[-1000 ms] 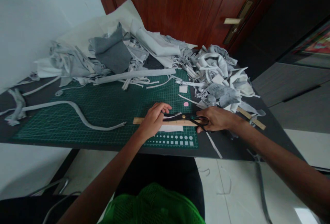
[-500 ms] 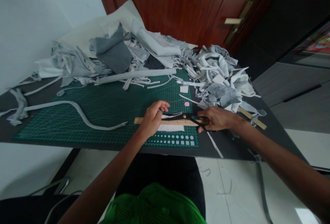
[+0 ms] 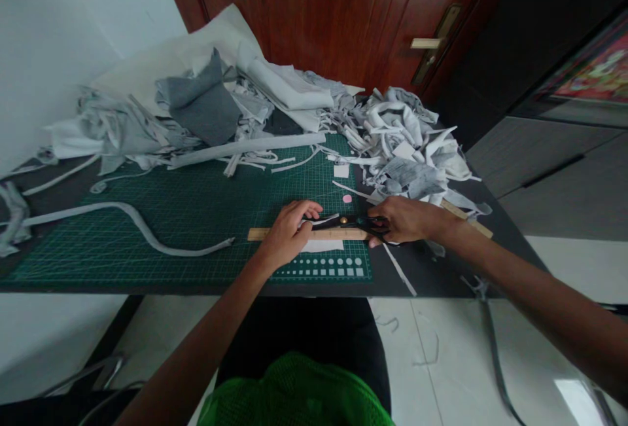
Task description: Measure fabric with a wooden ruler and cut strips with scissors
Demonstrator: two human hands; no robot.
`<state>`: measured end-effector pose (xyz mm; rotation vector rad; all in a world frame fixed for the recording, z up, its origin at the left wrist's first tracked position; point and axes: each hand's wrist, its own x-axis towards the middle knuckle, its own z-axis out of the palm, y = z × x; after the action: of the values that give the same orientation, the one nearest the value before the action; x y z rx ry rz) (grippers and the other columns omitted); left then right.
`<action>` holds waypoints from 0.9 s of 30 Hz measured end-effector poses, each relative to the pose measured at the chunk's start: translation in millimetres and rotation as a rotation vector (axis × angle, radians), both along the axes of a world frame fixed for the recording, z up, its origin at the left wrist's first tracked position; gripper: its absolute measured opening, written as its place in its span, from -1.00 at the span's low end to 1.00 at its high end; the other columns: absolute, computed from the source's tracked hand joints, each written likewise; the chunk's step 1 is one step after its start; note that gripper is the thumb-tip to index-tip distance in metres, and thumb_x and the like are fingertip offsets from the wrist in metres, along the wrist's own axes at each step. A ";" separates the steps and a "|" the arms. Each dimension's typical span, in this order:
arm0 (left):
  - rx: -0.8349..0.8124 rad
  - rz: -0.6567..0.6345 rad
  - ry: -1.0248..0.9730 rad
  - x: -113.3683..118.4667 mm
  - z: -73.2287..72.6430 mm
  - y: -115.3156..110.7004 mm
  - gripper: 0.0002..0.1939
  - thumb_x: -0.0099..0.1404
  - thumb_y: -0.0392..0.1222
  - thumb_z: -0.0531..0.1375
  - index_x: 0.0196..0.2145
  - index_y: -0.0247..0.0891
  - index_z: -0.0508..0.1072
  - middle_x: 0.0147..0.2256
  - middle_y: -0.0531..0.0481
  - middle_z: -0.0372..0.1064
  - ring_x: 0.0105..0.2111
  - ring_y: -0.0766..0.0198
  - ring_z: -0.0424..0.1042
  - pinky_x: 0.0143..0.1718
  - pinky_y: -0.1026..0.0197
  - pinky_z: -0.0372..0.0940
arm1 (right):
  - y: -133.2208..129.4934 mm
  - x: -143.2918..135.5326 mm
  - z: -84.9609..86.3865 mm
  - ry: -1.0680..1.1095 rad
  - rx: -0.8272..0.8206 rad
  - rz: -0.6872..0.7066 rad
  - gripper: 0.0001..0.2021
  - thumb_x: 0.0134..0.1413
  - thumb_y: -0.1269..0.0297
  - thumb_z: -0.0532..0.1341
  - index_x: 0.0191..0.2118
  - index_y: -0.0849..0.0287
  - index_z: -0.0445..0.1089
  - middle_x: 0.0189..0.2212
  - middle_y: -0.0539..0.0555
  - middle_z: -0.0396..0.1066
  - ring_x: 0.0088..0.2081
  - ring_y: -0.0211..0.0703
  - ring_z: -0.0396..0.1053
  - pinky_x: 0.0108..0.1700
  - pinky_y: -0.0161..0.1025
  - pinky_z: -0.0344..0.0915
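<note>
Black-handled scissors lie low over the mat with their blades pointing left, and my right hand is closed around the handles. Under the blades runs a wooden ruler, laid across a piece of white fabric. My left hand presses on the ruler, its thumb down and its fingers curled beside the blade tips. A narrow white edge of fabric shows along the blades. Part of the ruler is hidden by my left hand.
The green cutting mat covers much of the dark table. A long grey-white strip curves across its left side. Heaps of grey and white scraps and folded fabric line the back. A pink piece and white square lie nearby.
The whole view has shifted slightly. The scissor blades look closer together, and my left fingers sit nearer to the blade tips. Both hands stay at the ruler.
</note>
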<state>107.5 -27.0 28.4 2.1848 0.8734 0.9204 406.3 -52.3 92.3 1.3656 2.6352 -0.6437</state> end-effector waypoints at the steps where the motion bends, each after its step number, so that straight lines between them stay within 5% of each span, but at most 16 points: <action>1: -0.022 0.001 -0.004 0.1 1.0 -0.1 -0.62 0.24 -0.44 -0.02 -0.08 -0.21 0.43 -0.20 -0.02 0.47 -0.13 0.17 0.45 0.07 -0.01 0.33 | -0.3 -1.1 2.4 -0.015 0.010 0.001 -0.62 0.13 -0.05 0.38 -0.36 0.20 0.41 -0.51 0.04 0.41 -0.51 -0.20 0.31 -0.45 -0.27 0.03; 10: -0.103 0.009 -0.053 1.0 5.4 -0.8 -0.64 0.25 -0.38 -0.06 -0.11 -0.23 0.43 -0.22 -0.05 0.48 -0.14 0.15 0.45 0.05 0.01 0.33 | -7.2 -4.4 1.4 -0.157 0.115 0.000 -0.56 0.10 -0.16 0.39 -0.33 0.18 0.45 -0.37 0.13 0.54 -0.38 -0.06 0.44 -0.40 -0.24 -0.01; 27: -0.125 0.058 -0.106 -1.0 2.9 1.6 -0.65 0.35 -0.35 -0.08 -0.08 -0.24 0.45 -0.27 0.00 0.52 -0.23 0.23 0.51 -0.06 0.12 0.37 | -5.1 -0.5 -5.0 -0.129 0.114 0.006 -0.52 0.09 -0.21 0.38 -0.33 0.18 0.46 -0.41 0.12 0.53 -0.40 -0.05 0.44 -0.40 -0.24 -0.03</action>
<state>106.4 -25.4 31.3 1.9957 0.9222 0.9742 405.8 -57.4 87.3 1.3781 2.6077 -0.3957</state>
